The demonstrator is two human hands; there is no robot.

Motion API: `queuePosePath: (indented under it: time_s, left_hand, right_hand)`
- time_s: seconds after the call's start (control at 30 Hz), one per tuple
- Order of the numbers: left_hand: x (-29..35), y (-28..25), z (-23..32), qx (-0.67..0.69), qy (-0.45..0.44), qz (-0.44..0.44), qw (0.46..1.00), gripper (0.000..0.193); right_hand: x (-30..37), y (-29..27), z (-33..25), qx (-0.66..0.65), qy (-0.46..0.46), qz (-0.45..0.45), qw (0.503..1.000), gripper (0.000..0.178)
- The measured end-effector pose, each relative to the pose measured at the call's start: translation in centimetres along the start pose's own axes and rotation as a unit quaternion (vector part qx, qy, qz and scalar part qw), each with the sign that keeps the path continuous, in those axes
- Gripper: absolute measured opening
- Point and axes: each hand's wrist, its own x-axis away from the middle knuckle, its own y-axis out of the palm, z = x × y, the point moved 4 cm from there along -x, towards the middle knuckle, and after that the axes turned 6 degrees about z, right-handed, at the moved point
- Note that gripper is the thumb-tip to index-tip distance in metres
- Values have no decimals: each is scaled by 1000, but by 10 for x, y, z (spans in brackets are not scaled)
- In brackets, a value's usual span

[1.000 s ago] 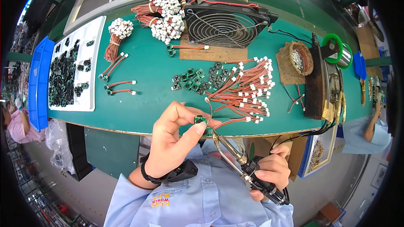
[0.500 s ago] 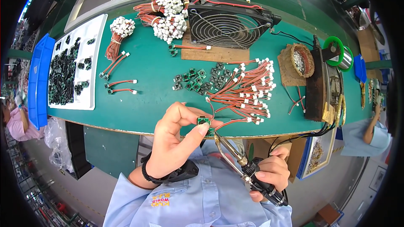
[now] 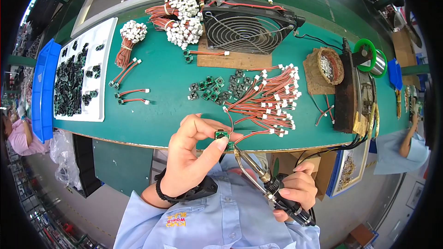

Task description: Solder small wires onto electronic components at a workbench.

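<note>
My left hand (image 3: pixel 190 150) pinches a small green circuit board (image 3: pixel 222 134) between thumb and fingers, just off the table's near edge. A red-and-black wire rises beside the board toward a white connector (image 3: pixel 225 109). My right hand (image 3: pixel 297 192) is wrapped round a black soldering iron (image 3: pixel 275 185) with a thin metal tube along its side. The iron's tip touches or almost touches the lower right of the board; the exact contact is too small to tell. Beyond my left hand lie several loose green boards (image 3: pixel 212 90) and a fan of red-and-black cables (image 3: pixel 265 101) with white plugs.
A white tray (image 3: pixel 99 103) of boards and a blue bin (image 3: pixel 44 92) are at left. Bundled cables (image 3: pixel 177 18) and a black fan (image 3: pixel 249 30) stand at the back. Right are a round bowl (image 3: pixel 328 67), solder spool (image 3: pixel 379 63) and dark box (image 3: pixel 347 97). Two people sit farther off.
</note>
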Motion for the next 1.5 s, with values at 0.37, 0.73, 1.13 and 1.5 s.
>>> queuePosePath:
  time_s: [0.37, 0.73, 1.13, 1.5]
  left_hand:
    - [1, 2, 1, -5, 0, 6, 1000, 16]
    - [1, 6, 4, 104, -64, 39, 992, 14]
    - [3, 5, 6, 280, -141, 9, 949, 14]
    - [2, 0, 11, 298, -129, -25, 946, 18]
  right_hand:
    - [2, -3, 0, -9, 4, -2, 1000, 39]
    - [9, -11, 12, 29, -23, 105, 994, 36]
    - [-8, -26, 86, 121, 249, 297, 914, 39]
    - [-5, -4, 41, 14, 145, 283, 948, 29]
